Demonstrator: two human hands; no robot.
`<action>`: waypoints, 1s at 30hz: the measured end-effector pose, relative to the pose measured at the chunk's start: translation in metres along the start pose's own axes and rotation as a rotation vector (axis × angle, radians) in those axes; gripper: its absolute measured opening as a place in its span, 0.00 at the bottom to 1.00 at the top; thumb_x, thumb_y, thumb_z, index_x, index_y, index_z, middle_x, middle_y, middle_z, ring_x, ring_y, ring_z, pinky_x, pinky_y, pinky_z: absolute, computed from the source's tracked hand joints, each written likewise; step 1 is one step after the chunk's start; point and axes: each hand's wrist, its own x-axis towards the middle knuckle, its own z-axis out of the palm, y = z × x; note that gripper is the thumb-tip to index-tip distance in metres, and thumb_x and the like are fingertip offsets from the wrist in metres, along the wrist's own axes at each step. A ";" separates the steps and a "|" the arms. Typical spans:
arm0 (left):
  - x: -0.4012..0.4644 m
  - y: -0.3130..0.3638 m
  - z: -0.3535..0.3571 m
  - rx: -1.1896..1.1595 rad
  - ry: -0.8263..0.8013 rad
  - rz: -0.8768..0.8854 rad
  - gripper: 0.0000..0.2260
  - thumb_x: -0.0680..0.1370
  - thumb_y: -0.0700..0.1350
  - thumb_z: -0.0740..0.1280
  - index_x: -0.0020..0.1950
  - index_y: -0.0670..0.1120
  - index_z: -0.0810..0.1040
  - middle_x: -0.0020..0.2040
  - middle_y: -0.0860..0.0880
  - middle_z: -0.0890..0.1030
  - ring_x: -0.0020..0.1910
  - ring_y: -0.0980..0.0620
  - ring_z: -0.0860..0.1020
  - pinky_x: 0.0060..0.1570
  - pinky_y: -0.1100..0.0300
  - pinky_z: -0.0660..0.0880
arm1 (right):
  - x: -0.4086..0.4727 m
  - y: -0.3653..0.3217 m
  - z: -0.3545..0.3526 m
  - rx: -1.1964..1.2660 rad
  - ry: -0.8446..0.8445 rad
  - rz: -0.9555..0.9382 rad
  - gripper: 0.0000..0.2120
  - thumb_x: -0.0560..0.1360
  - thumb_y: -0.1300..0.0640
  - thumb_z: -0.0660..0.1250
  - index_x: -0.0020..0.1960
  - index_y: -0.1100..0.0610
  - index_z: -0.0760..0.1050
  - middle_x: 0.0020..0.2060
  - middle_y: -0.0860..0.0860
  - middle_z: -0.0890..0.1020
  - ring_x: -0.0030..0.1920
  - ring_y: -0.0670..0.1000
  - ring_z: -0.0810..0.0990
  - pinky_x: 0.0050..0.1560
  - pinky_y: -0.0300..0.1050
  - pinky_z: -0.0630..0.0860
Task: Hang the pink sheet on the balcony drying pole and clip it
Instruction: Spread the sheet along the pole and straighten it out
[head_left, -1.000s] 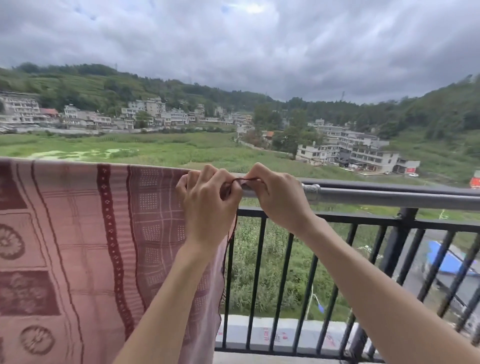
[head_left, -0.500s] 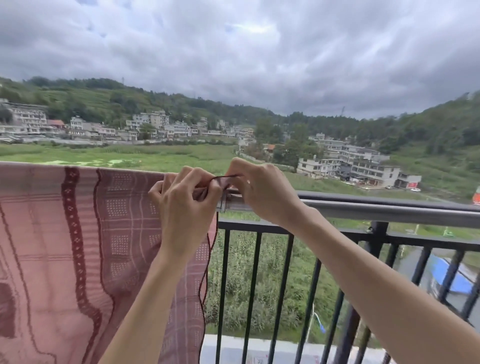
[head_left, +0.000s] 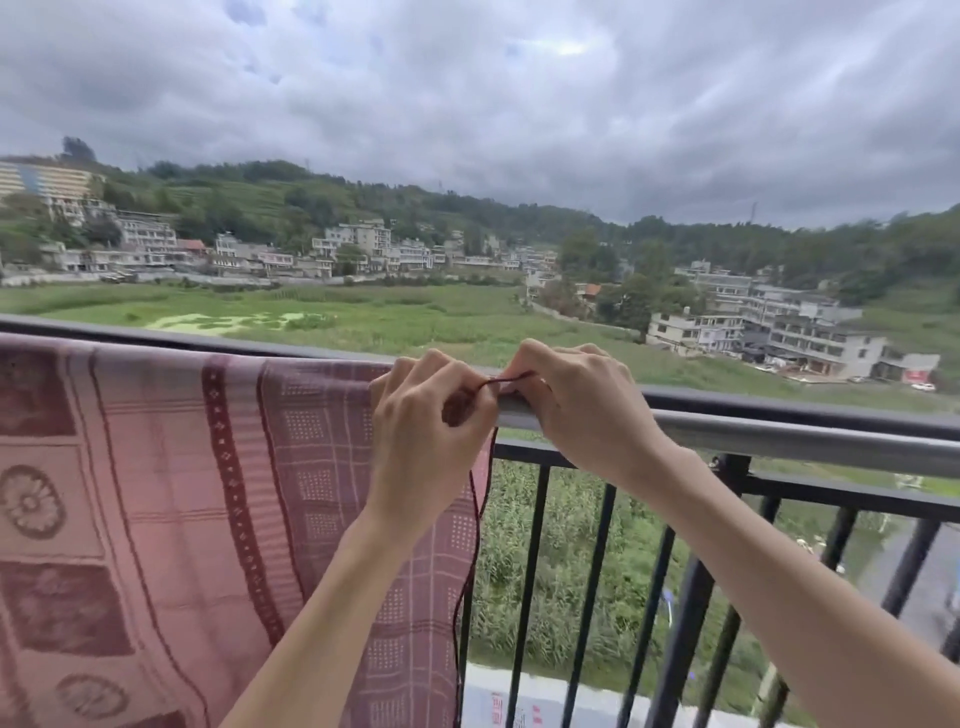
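The pink sheet (head_left: 171, 493), patterned with dark red bands and flower squares, hangs over the grey metal drying pole (head_left: 789, 436) and covers its left part. At the sheet's right edge, my left hand (head_left: 431, 431) pinches the top hem with closed fingers. My right hand (head_left: 576, 400) rests on the pole just to the right and pinches the same dark red hem edge. The hem stretches as a thin line between the two hands. No clip is visible.
A black balcony railing (head_left: 597, 566) with vertical bars runs just below and behind the pole. Beyond it lie green fields, houses and hills under a cloudy sky. A white ledge (head_left: 524, 701) shows at the bottom of the railing.
The view has swung left and back, and both hands keep pinching the hem at the sheet's right edge on the pole.
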 end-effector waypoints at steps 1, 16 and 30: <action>-0.005 0.011 0.007 -0.018 0.005 -0.019 0.05 0.74 0.46 0.66 0.40 0.47 0.77 0.37 0.61 0.71 0.40 0.60 0.68 0.49 0.76 0.59 | -0.009 0.007 -0.006 0.002 0.030 -0.011 0.07 0.78 0.55 0.60 0.48 0.56 0.75 0.39 0.51 0.84 0.38 0.55 0.81 0.48 0.47 0.73; -0.044 0.182 0.148 0.009 -0.110 0.112 0.05 0.75 0.45 0.66 0.44 0.46 0.79 0.47 0.53 0.77 0.48 0.57 0.68 0.54 0.64 0.55 | -0.138 0.149 -0.134 0.065 0.035 0.234 0.07 0.76 0.56 0.64 0.50 0.53 0.79 0.44 0.51 0.85 0.44 0.53 0.83 0.45 0.51 0.78; -0.065 0.275 0.236 -0.118 -0.079 0.056 0.08 0.74 0.49 0.64 0.41 0.47 0.79 0.45 0.55 0.78 0.49 0.56 0.69 0.50 0.65 0.56 | -0.206 0.233 -0.199 -0.049 0.098 0.191 0.06 0.76 0.57 0.63 0.48 0.57 0.77 0.39 0.53 0.85 0.40 0.56 0.82 0.45 0.50 0.76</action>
